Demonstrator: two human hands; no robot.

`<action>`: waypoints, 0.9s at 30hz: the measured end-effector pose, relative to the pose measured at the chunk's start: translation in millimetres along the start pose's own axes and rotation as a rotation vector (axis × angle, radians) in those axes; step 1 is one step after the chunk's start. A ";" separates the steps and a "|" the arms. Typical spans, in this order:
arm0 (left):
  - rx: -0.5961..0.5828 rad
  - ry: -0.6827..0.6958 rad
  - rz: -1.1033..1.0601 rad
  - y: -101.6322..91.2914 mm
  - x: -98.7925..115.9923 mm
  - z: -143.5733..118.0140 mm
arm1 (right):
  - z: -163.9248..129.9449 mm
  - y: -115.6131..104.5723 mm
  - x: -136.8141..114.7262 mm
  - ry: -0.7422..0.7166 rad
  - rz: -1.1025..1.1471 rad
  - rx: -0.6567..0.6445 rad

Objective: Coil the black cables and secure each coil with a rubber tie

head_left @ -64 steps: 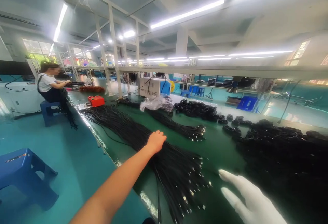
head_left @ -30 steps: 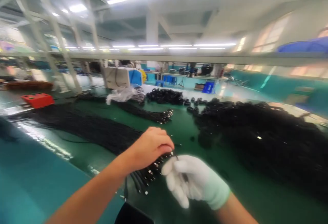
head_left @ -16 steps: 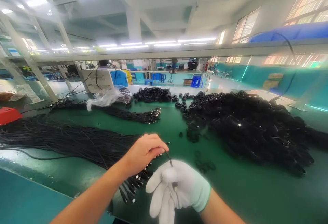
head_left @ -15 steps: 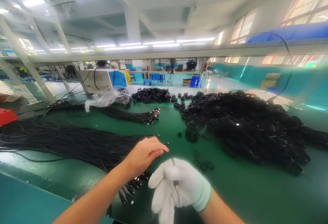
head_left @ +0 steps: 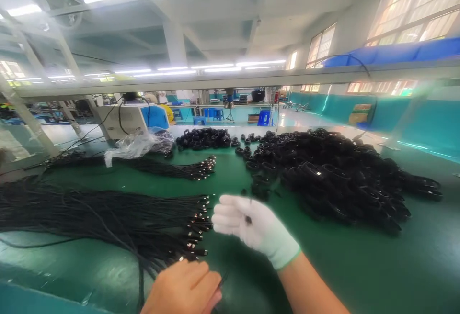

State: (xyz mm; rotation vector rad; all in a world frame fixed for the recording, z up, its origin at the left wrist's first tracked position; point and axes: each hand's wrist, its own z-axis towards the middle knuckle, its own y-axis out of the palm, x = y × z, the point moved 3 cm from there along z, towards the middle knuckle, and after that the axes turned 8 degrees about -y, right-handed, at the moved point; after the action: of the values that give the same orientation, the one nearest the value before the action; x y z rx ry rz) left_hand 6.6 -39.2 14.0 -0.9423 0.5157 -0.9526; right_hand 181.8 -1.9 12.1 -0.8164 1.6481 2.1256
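My left hand (head_left: 185,287), bare, is closed low at the front edge of the view. A thin dark strand, seemingly a black cable (head_left: 224,278), shows at its fingertips; the rest of it is hidden. My right hand (head_left: 247,223), in a white glove with a green cuff, is held palm up over the table with its fingers stretched out. A small dark spot marks its palm; whether it is an object or a stain I cannot tell. Left of the glove lies a thick bundle of black cables (head_left: 108,213), their metal-tipped plugs pointing towards it.
A large heap of black ring-shaped coils (head_left: 334,180) covers the right of the green table (head_left: 230,170). A smaller ring pile (head_left: 204,138) sits at the back. Further cables (head_left: 172,168) and a clear plastic bag (head_left: 132,146) lie back left, near a white-and-blue machine (head_left: 125,117).
My left hand has come away from the glove and moved down and left, towards me. My right hand has gone from curled fingers to stretched ones and risen. The view has turned slightly right.
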 end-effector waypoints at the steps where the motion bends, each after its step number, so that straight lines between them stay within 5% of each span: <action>1: -0.008 -0.051 -0.014 -10.8 -4.1 10.0 | -2.3 1.2 9.6 0.075 -0.027 -0.056; 5: -0.168 -0.232 -0.120 -45.0 -30.3 52.6 | -15.8 12.2 36.3 0.314 -0.033 -0.307; 8: -0.293 -0.301 -0.239 -49.3 -41.5 69.9 | -20.8 19.1 42.7 0.350 0.028 -0.353; 14: -0.336 -0.416 -0.468 -20.2 -51.3 73.1 | -22.6 24.4 50.7 0.361 0.067 -0.320; 19: -0.346 -0.482 -0.525 22.1 -70.3 51.1 | -15.9 30.4 27.9 0.205 0.252 -0.237; 23: -0.330 -0.435 -0.162 38.7 -48.3 18.7 | -5.9 23.9 5.7 0.005 0.286 -0.123; 27: -0.268 -0.162 0.063 13.4 -4.6 16.2 | -5.9 11.1 17.7 0.008 0.144 -0.067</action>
State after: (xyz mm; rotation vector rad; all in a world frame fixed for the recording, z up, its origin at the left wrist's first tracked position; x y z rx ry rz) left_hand 22.3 -24.7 10.8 -1.2267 0.5403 -0.7538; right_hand 163.0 -12.1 8.7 -0.7472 1.6944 2.2890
